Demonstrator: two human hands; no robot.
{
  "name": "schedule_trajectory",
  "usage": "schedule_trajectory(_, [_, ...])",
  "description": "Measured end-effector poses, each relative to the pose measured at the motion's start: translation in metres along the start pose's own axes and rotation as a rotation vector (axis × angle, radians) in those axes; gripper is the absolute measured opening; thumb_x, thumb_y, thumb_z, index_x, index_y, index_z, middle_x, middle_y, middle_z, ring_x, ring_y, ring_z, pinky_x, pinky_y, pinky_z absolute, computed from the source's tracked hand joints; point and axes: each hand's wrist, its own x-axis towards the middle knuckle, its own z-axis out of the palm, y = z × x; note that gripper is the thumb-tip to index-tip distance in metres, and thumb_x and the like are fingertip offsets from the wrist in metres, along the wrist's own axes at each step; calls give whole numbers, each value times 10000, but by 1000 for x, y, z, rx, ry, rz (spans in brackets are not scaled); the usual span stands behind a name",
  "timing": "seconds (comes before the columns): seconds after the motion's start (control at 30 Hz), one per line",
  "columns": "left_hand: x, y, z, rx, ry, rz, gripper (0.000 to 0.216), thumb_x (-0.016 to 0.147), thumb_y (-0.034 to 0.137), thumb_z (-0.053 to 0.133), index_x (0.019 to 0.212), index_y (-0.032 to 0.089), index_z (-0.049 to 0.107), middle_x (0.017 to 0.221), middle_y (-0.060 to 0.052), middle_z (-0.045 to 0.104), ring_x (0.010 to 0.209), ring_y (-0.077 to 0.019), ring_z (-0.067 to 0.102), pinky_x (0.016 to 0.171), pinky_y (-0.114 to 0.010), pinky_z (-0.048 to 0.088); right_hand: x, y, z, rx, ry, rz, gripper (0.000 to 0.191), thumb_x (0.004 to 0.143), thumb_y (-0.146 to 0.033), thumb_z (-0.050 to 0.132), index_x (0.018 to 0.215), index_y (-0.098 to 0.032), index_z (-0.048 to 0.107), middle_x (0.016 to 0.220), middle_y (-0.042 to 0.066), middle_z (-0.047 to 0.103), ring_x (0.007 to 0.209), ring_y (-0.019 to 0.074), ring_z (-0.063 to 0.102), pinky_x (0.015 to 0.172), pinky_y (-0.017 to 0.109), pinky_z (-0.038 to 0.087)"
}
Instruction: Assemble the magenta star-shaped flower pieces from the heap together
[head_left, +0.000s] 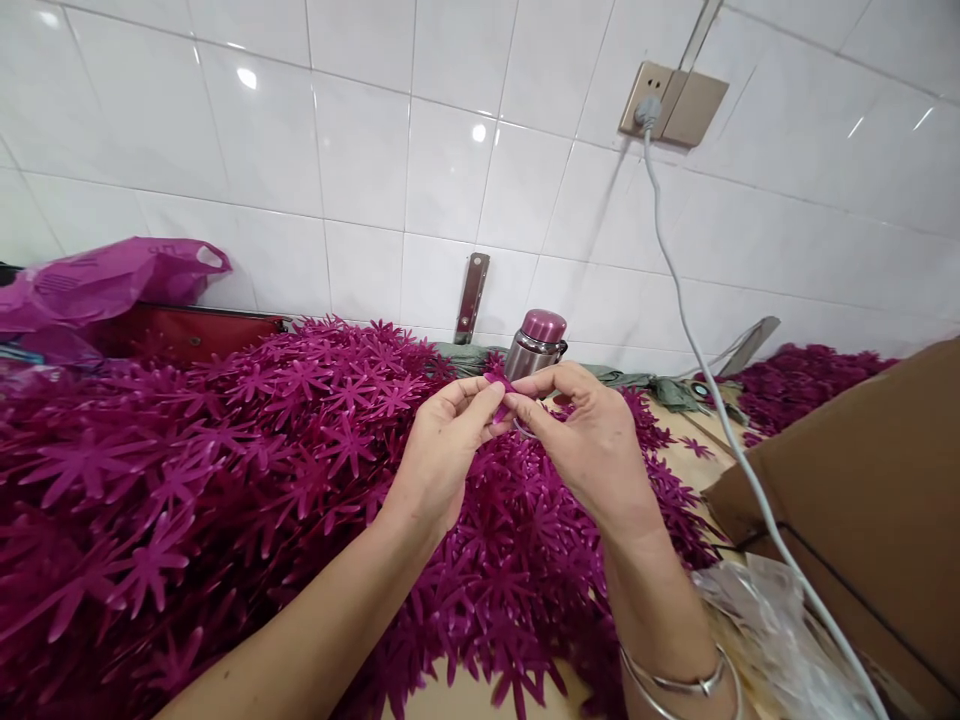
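Observation:
Between my fingertips, above a large heap of purple-magenta flower-shaped pieces [300, 450], is a small magenta flower piece [498, 384]. My left hand [450, 430] pinches it between thumb and fingers. From the other side my right hand [581, 430] is closed at the same piece, thumb and forefinger pressed to its edge. A thin, pale curved strand or ring [523, 430] shows under the right fingertips; what it belongs to is unclear. Most of the held piece is covered by my fingers.
Behind my hands stands a steel flask [534, 348] with a purple lid. A cardboard box [862, 500], clear plastic [772, 610] and a grey cable [694, 340] from the wall socket are on the right. At left lies a purple bag [127, 275]; white tiles back everything.

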Motion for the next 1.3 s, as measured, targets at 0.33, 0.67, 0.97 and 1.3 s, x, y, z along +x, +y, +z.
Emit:
schedule_trajectory(0.33, [2, 3, -3, -14, -7, -61, 232, 705, 272, 913, 777, 155, 725, 830, 23, 687, 780, -93, 613, 813, -261, 494, 3, 8, -2, 165, -90, 77, 142, 909, -287, 697, 795, -206, 720, 792, 11, 695, 760, 168, 613, 753, 326, 472])
schedule_trajectory(0.67, [3, 2, -4, -40, -32, -80, 298, 635, 309, 966, 757, 138, 755, 811, 3, 707, 784, -94, 623, 814, -252, 509, 5, 17, -2, 398, -83, 254, 180, 786, -351, 830, 793, -196, 739, 798, 11, 734, 737, 162, 627, 719, 310, 481])
schedule_trajectory(0.97, [5, -2, -3, -90, -58, -55, 275, 644, 245, 961, 817, 127, 783, 884, -10, 742, 855, -107, 669, 853, -259, 545, 4, 19, 5, 539, -56, 264, 206, 838, -401, 789, 816, -213, 708, 802, -2, 701, 758, 153, 591, 752, 312, 471])
schedule_trajectory(1.3, [8, -3, -6, 146, -39, 79, 221, 768, 175, 834, 960, 142, 732, 900, -13, 746, 859, -107, 663, 855, -252, 521, 10, 21, 7, 878, -120, 572, 440, 596, -377, 972, 922, -212, 728, 890, -1, 750, 747, 127, 616, 702, 271, 503])
